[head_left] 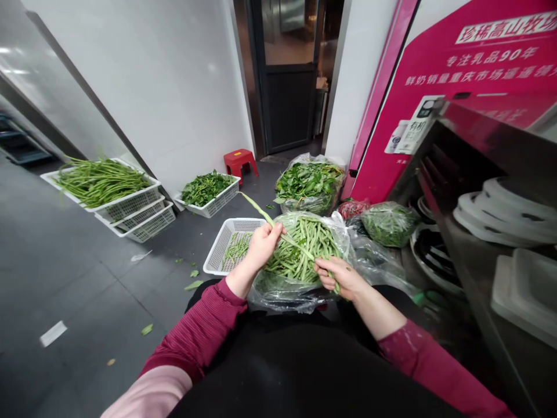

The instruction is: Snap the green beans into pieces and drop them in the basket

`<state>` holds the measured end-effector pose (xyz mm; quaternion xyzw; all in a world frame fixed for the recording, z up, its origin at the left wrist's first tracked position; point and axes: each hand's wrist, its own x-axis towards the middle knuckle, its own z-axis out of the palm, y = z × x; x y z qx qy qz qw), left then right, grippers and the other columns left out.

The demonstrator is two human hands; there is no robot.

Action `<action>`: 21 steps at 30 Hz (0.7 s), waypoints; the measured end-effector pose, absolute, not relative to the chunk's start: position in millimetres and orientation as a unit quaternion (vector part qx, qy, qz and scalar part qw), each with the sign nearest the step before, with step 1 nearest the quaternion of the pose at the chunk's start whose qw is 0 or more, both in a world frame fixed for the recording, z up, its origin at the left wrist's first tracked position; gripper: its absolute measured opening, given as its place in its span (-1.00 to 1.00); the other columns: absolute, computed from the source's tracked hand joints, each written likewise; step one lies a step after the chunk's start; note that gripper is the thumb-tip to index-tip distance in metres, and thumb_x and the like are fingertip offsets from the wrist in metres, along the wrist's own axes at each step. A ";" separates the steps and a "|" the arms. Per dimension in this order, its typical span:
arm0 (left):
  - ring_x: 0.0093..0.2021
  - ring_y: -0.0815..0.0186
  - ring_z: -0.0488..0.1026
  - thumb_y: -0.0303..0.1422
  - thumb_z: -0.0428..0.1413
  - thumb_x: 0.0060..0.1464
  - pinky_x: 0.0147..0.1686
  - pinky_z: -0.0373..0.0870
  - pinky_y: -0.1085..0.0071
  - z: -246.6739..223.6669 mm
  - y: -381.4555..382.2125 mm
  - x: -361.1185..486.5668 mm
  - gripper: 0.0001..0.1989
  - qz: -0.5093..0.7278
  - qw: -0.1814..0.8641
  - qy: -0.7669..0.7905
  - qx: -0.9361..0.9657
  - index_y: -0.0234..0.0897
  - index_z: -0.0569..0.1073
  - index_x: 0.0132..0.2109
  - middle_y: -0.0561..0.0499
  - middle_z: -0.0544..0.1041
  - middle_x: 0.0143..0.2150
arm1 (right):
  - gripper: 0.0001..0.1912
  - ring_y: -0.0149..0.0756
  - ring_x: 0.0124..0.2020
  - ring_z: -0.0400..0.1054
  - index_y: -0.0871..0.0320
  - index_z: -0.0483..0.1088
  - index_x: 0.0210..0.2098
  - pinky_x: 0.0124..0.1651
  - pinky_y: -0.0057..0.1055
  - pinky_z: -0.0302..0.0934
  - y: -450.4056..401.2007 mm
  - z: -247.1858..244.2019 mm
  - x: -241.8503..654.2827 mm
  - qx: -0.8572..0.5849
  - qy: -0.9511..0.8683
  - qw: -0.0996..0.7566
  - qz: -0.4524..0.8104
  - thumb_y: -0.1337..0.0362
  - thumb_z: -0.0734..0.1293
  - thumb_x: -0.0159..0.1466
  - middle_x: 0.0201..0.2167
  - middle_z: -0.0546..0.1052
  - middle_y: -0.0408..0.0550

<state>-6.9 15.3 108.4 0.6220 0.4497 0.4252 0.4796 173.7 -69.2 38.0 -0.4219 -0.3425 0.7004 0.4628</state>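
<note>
My left hand is closed around a long green bean, whose pale thin end sticks out to the upper left. Between my hands the bean runs slantwise down to my right hand, where finger and thumb pinch its other part. Short green ends poke out below the right fingers; whether they belong to the same bean I cannot tell. Under both hands stands an open clear plastic bag full of green beans. Left of it, a white perforated basket holds a few short bean pieces, partly hidden by my left hand.
Stacked white baskets with long beans stand left. Behind are a basket of leafy greens, a red stool and a bag of leaves. A metal shelf with white dishes borders the right. Leaf scraps lie on the floor.
</note>
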 end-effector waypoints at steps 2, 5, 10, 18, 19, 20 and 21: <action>-0.68 0.53 0.08 -0.17 -0.03 0.00 -0.65 0.02 0.57 108.8 8.7 -5.6 -0.67 0.410 0.423 0.443 0.676 -0.38 0.41 -0.42 0.16 0.17 -0.71 | -0.74 -0.62 -0.77 -0.15 0.18 0.20 -0.59 -0.71 -0.55 -0.28 -64.3 38.2 172.1 -0.467 -0.361 0.474 0.653 0.14 0.29 0.05 -0.72 0.07 -0.32; -0.57 0.47 0.24 -0.23 -0.04 0.02 -0.53 0.16 0.54 112.4 -7.6 -1.6 -0.71 0.401 0.335 0.411 0.747 -0.36 0.43 -0.44 0.06 0.35 -0.60 | -0.72 -0.57 -0.74 -0.12 0.16 0.13 -0.68 -0.68 -0.52 -0.24 -54.3 26.9 174.5 -0.592 -0.421 0.492 0.479 0.19 0.29 -0.01 -0.76 0.05 -0.30; -0.50 0.44 0.28 -0.20 -0.04 0.02 -0.48 0.20 0.52 119.3 -19.0 3.1 -0.70 0.399 0.351 0.380 0.757 -0.35 0.41 -0.44 0.02 0.39 -0.52 | -0.67 -0.54 -0.74 -0.10 0.14 0.11 -0.70 -0.68 -0.51 -0.23 -45.4 0.3 180.8 -0.655 -0.372 0.481 0.448 0.10 0.30 -0.02 -0.80 0.07 -0.29; -0.75 0.61 -0.07 -0.10 0.00 -0.03 -0.75 -0.19 0.63 76.7 2.1 7.6 -0.67 0.332 0.676 0.350 0.556 -0.32 0.25 -0.35 0.22 0.12 -0.66 | -0.69 -0.61 -0.77 -0.09 0.21 0.29 -0.44 -0.72 -0.59 -0.26 -52.7 26.8 163.9 -0.356 -0.222 0.398 0.816 0.05 0.25 0.09 -0.65 0.29 -0.21; -0.75 0.62 -0.06 -0.11 0.02 -0.05 -0.75 -0.19 0.63 72.0 2.6 7.8 -0.68 0.334 0.678 0.355 0.550 -0.31 0.23 -0.35 0.22 0.12 -0.66 | -0.71 -0.62 -0.77 -0.09 0.22 0.30 -0.43 -0.72 -0.60 -0.26 -54.1 29.4 162.3 -0.337 -0.214 0.394 0.828 0.08 0.24 0.11 -0.67 0.27 -0.23; -0.75 0.62 -0.04 -0.12 0.05 -0.07 -0.75 -0.18 0.64 68.4 2.9 7.5 -0.68 0.332 0.680 0.360 0.546 -0.31 0.23 -0.35 0.22 0.13 -0.65 | -0.73 -0.62 -0.77 -0.10 0.23 0.30 -0.43 -0.73 -0.61 -0.27 -55.5 30.6 161.5 -0.324 -0.208 0.395 0.834 0.11 0.24 0.12 -0.70 0.22 -0.26; -0.74 0.62 -0.03 -0.14 0.08 -0.09 -0.76 -0.17 0.64 65.8 3.5 6.8 -0.68 0.327 0.684 0.363 0.542 -0.31 0.23 -0.35 0.22 0.14 -0.65 | -0.75 -0.62 -0.78 -0.11 0.23 0.30 -0.43 -0.73 -0.61 -0.27 -56.8 30.5 161.3 -0.314 -0.207 0.399 0.837 0.13 0.24 0.12 -0.73 0.17 -0.29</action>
